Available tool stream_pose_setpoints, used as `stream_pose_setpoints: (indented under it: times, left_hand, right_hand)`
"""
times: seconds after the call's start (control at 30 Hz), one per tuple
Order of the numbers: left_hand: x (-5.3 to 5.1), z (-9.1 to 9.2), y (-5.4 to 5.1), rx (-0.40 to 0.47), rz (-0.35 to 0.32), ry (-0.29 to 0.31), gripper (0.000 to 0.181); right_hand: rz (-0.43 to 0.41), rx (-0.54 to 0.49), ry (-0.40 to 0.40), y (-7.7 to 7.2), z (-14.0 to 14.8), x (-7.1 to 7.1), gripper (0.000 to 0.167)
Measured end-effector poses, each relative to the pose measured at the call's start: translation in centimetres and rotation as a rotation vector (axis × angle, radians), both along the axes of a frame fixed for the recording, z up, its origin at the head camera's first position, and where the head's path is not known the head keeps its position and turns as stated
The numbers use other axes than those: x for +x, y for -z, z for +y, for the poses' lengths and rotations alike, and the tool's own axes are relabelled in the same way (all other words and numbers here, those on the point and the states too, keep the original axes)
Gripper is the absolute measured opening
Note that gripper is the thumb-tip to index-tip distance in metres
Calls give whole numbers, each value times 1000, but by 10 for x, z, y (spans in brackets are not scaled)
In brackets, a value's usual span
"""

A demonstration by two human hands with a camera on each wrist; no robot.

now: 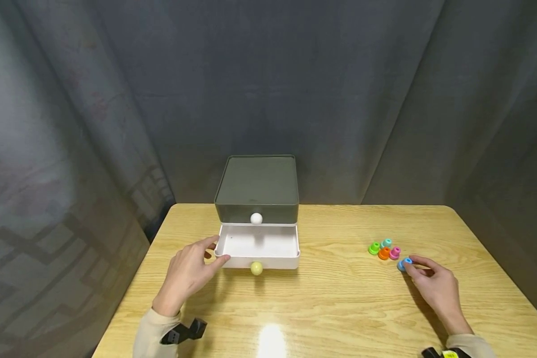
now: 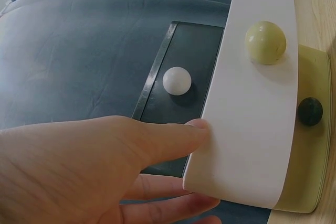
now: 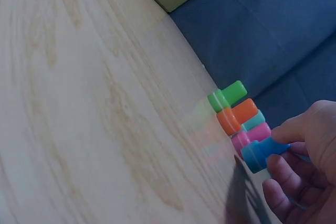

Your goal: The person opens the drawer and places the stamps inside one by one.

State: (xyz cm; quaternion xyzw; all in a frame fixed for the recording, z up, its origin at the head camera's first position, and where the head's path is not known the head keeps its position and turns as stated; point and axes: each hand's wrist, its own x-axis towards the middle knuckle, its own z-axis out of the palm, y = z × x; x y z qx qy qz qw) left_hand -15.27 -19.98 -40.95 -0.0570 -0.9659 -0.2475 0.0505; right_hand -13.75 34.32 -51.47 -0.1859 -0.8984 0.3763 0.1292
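Observation:
A white drawer (image 1: 257,243) is pulled out of a small drawer cabinet (image 1: 257,180), and its inside looks bare. At its front left corner my left hand (image 1: 189,271) holds on, thumb on the front face and fingers by the side wall. A yellow knob (image 2: 265,43) sits on that front. My right hand (image 1: 436,288) pinches a blue toy stamp (image 3: 261,153) with a wide base and narrow handle. Beside it stand green (image 3: 227,96), orange (image 3: 236,116), pink (image 3: 250,136) and turquoise (image 1: 387,242) stamps of the same shape.
Above the white drawer is a dark grey drawer front with a white knob (image 2: 177,81). Below it shows a yellow drawer (image 2: 310,177) with a dark knob. The wooden table (image 1: 340,308) reaches back to a grey curtain (image 1: 268,89).

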Motion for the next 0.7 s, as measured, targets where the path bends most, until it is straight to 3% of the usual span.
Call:
stream_pose_setpoints:
  times: [0.7]
  left_hand:
    - [0,-3,-1,-17,-21,-4,56]
  right_hand:
    - [70,9,-48,-29,-5,-1,47]
